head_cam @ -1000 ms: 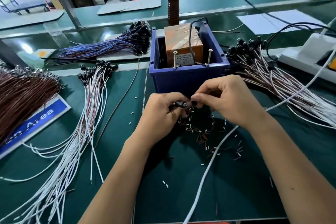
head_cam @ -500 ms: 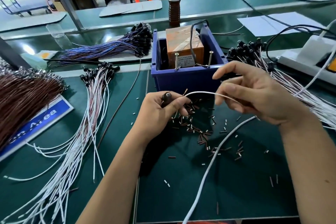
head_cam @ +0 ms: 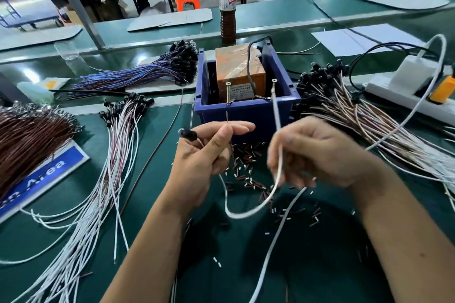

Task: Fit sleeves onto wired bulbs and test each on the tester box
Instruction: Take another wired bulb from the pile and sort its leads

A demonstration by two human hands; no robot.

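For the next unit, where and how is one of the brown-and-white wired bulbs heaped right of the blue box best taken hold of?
Probably by its black bulb head, pinched from above on the side nearest the blue tester box. The heads of the pile bunch there, raised and exposed, while the leads fan away tangled and overlapping, so pulling a wire would likely drag its neighbours.

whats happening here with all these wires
A person is testing a wired bulb at a bench. The left hand holds the bulb and pinches its brown lead upright, while the right hand lifts the white lead toward a screw on the blue tester box. Loose sleeves lie scattered below.
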